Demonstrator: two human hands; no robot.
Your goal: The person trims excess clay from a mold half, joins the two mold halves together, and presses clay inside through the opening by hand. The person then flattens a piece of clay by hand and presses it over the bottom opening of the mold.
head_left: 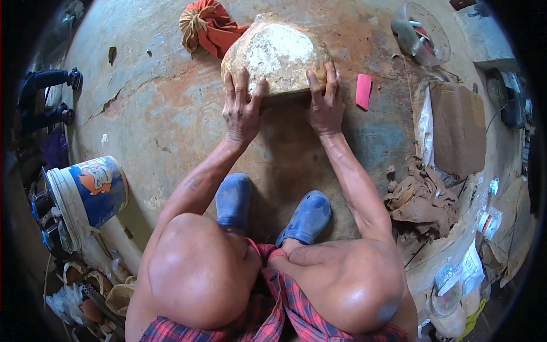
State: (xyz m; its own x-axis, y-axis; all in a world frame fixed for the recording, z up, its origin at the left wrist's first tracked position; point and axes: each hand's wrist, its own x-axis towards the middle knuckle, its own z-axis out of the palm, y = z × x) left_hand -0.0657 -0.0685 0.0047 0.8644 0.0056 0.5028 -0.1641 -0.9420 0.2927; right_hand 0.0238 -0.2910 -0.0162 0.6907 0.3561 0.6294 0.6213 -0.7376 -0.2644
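Note:
A large rough stone-like block, tan with a white patch on top, is at the top centre of the head view. My left hand grips its near left side, fingers over the edge. My right hand grips its near right side in the same way. The near edge of the block looks raised, with dark shadow below it. Touching its far left side is a knotted red-orange cloth bundle. A pink rectangular piece lies on the floor to the right of my right hand.
A white and blue bucket stands at the left. On the right are a brown clay heap, a cardboard sheet and a basin. Another person's feet show at the far left.

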